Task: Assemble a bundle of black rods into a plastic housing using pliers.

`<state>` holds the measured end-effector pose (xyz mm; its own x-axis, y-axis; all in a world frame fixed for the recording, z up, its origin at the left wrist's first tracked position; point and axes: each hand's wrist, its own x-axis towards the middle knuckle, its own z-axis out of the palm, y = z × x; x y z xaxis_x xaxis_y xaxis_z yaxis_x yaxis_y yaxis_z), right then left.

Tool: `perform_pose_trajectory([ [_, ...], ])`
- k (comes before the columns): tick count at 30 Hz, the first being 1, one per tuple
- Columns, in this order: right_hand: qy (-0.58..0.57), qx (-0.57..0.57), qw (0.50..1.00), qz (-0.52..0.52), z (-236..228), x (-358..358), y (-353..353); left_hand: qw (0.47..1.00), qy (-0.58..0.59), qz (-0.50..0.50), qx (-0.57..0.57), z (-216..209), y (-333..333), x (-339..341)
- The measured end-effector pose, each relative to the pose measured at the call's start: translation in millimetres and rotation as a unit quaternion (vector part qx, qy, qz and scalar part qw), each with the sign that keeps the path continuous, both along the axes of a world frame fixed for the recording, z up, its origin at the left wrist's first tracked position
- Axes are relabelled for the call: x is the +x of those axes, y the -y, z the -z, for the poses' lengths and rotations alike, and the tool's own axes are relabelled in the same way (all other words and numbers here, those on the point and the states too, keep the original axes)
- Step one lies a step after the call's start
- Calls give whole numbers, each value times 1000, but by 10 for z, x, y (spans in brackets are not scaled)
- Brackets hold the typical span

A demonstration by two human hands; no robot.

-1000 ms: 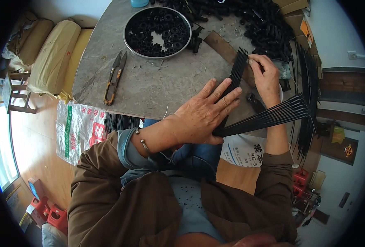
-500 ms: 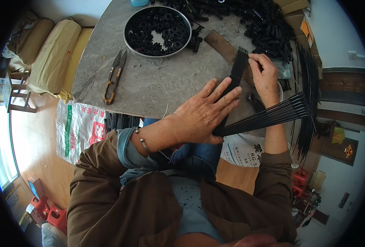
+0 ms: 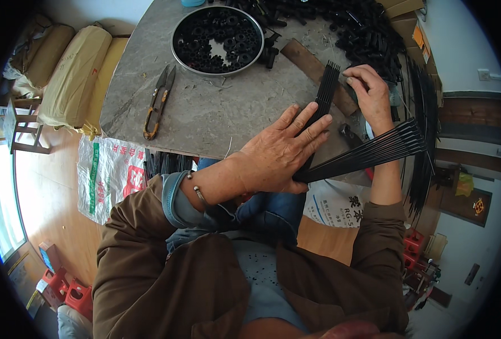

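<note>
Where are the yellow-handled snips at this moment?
In the head view, the yellow-handled snips lie on the grey table, left of centre, below-left of the round metal bowl of black parts and well left of the left hand.
</note>
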<state>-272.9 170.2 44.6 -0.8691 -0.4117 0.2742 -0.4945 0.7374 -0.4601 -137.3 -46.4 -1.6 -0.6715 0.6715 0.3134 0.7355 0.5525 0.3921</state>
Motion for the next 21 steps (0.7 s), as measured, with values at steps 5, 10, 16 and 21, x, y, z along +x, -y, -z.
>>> perform_pose_trajectory([
  [5,0,6,1000,3,38,5,70,1000,1,-2,0,-5,3,4],
  [10,-100,88,990,-40,8,-82,56,1000,-23,0,2,30,-10,-9],
  [16,64,3,996,56,-24,-37,157,1000,0,1,-4,-8,12,-2],
  [21,129,-81,987,43,33,-136,35,1000,2,4,2,-5,5,-3],
])
